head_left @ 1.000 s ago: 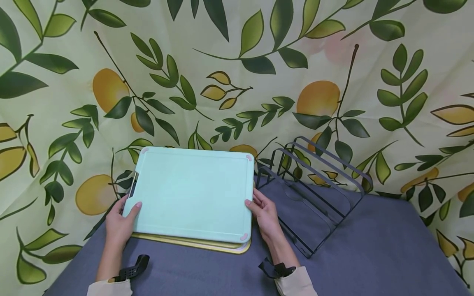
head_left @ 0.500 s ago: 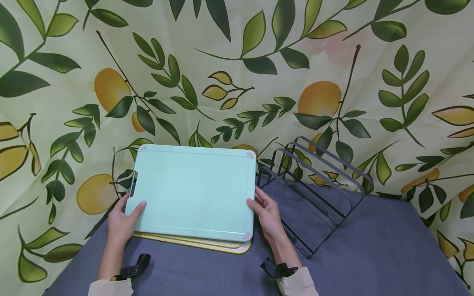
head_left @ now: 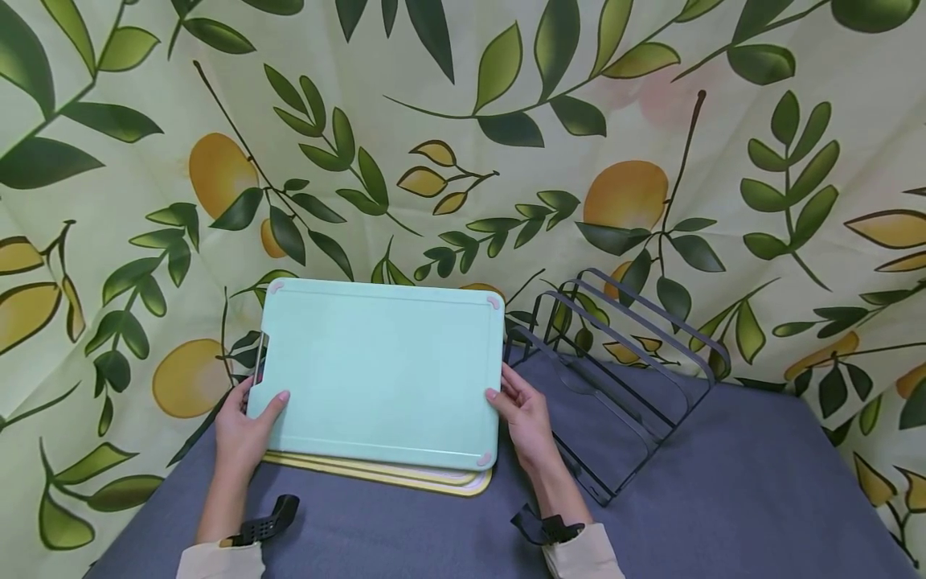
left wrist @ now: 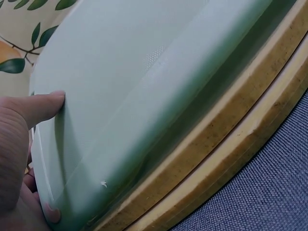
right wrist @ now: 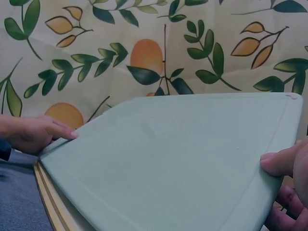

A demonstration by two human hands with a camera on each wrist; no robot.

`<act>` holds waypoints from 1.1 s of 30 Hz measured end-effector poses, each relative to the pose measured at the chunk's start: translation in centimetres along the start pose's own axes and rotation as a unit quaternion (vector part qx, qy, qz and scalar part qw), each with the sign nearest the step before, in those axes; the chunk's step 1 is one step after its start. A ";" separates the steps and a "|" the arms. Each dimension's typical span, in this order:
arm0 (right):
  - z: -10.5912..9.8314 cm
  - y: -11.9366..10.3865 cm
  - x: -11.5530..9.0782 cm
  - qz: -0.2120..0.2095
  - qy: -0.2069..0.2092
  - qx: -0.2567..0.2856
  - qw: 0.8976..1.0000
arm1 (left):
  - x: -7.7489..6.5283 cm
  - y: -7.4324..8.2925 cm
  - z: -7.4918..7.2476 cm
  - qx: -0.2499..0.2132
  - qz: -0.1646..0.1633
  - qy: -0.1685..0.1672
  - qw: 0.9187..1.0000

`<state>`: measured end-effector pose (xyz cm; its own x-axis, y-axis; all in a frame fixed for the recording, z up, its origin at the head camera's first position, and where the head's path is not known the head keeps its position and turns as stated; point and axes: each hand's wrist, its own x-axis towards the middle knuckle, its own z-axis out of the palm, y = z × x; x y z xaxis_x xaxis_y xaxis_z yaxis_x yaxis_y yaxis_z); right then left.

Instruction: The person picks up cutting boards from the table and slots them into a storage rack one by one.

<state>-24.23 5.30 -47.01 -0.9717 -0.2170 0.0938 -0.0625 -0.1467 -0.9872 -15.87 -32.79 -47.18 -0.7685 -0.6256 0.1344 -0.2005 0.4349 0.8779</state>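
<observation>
Mint-green, rectangular, plastic-looking board (head_left: 383, 374), one; left grip (head_left: 242, 426) and right grip (head_left: 526, 418) pinch opposite short edges, presumably for balanced support.

Cream sleeves (head_left: 220, 561), black wrist straps (head_left: 561, 529), a curved black piece (head_left: 269, 523) on the left

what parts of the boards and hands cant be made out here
- Head view: most of the yellow-edged boards, covered by the mint board; its underside faces away.
- Head view: the left hand's fingertips, hidden by the mint board.
- Right wrist view: part of the right hand, cut off by the right edge.
- Left wrist view: a white fleck, too small to identify.
</observation>
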 end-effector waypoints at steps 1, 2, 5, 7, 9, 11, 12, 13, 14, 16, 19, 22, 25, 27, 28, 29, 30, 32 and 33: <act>0.0 0.0 0.0 0.000 -0.001 0.001 1.000 | 0.0 0.0 0.0 -0.001 0.000 0.002 1.000; 0.0 -0.1 -0.1 0.001 -0.001 0.002 1.000 | 0.0 0.0 0.0 -0.002 0.000 0.003 1.000; -0.1 -0.3 -0.1 0.002 -0.002 0.005 1.000 | -0.1 0.1 0.1 -0.004 -0.002 0.001 1.000; -0.1 -0.3 -0.1 0.001 -0.002 0.005 1.000 | 0.0 0.2 0.2 -0.005 -0.004 -0.003 1.000; -0.2 -0.4 -0.1 -0.001 -0.001 0.004 1.000 | 0.0 0.2 0.3 -0.007 -0.006 -0.009 1.000; -0.2 -0.4 -0.2 -0.001 -0.001 0.007 1.000 | 0.0 0.2 0.3 -0.010 -0.008 -0.011 1.000; -0.2 -0.4 -0.2 -0.003 -0.003 0.007 1.000 | -0.1 0.2 0.3 -0.010 -0.008 -0.010 1.000; -0.2 -0.4 -0.2 -0.004 -0.005 0.007 1.000 | -0.1 0.2 0.2 -0.012 -0.009 -0.008 1.000; -0.2 -0.4 -0.3 -0.005 -0.006 0.008 1.000 | -0.1 0.2 0.2 -0.013 -0.010 -0.007 1.000; -0.3 -0.4 -0.4 -0.010 -0.008 0.007 1.000 | -0.1 0.2 0.2 -0.019 -0.010 -0.006 1.000; -0.4 -0.4 -0.4 -0.016 -0.004 0.006 1.000 | 0.0 0.3 0.2 -0.027 -0.007 -0.008 1.000; -0.4 -0.5 -0.4 -0.018 0.000 0.008 1.000 | 0.0 0.5 0.2 -0.036 -0.004 -0.007 0.999; -0.3 -0.5 -0.4 -0.015 0.000 0.014 1.000 | -0.1 0.6 0.1 -0.045 -0.012 -0.003 0.999; -0.2 -0.4 -0.4 -0.016 -0.004 0.020 1.000 | -0.1 0.5 -0.1 -0.050 -0.017 -0.001 0.999; -0.1 -0.3 -0.4 -0.018 -0.007 0.021 1.000 | 0.0 0.4 -0.2 -0.050 -0.018 0.000 0.999; -0.1 -0.2 -0.4 -0.021 -0.010 0.020 1.000 | 0.0 0.3 -0.2 -0.050 -0.018 0.001 0.999; -0.1 -0.2 -0.4 -0.024 -0.010 0.018 0.999 | 0.0 0.2 -0.2 -0.048 -0.017 0.001 0.999; -0.2 -0.1 -0.4 -0.029 -0.010 0.016 0.999 | 0.0 0.2 -0.1 -0.045 -0.016 0.002 0.999; -0.3 0.0 -0.4 -0.031 -0.010 0.016 0.999 | 0.1 0.2 0.0 -0.043 -0.015 0.002 0.999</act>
<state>-23.94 5.70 -47.04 -0.9615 -0.2253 0.1571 -0.1146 -0.1906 -0.9749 -15.93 -32.76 -47.02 -0.7600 -0.6406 0.1097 -0.1703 0.3592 0.9176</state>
